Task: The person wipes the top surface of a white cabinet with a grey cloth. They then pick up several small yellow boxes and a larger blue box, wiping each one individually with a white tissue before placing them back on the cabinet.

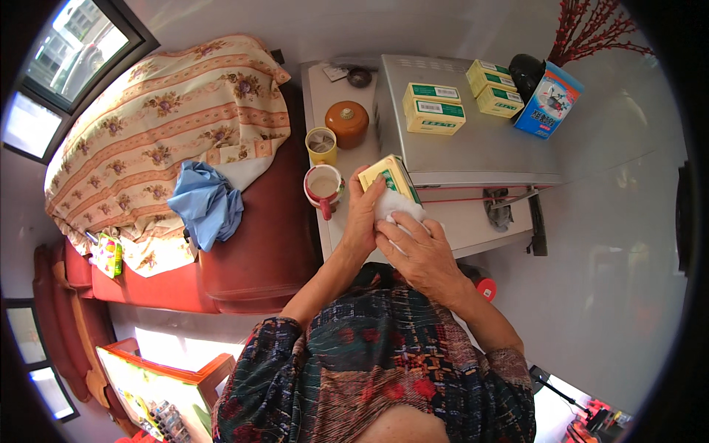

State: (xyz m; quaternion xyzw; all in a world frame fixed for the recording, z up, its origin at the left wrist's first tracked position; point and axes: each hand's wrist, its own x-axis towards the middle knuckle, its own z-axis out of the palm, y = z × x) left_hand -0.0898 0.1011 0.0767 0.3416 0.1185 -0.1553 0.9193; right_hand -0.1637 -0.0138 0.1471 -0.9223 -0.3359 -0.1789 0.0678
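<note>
In front of my chest, my left hand (362, 218) grips a yellow-and-green box (387, 173) by its side, thumb across its face. A crumpled white cloth or tissue (399, 206) covers the box's near end. My right hand (422, 255) presses this white piece against the box with bent fingers. Just left of my hands stand a red-and-white mug (323, 186) with a pale inside and a yellow mug (322, 146) holding something I cannot make out. Beyond them sits a round brown lidded pot (347, 124).
On the grey metal cabinet top (480, 159) stand stacked yellow-and-green boxes (436, 118), more such boxes (496, 87) and a blue package (548, 102). Left of the white table (325, 81) is a red sofa (266, 244) under a floral cloth (159, 155), with a blue cloth (207, 205) on it.
</note>
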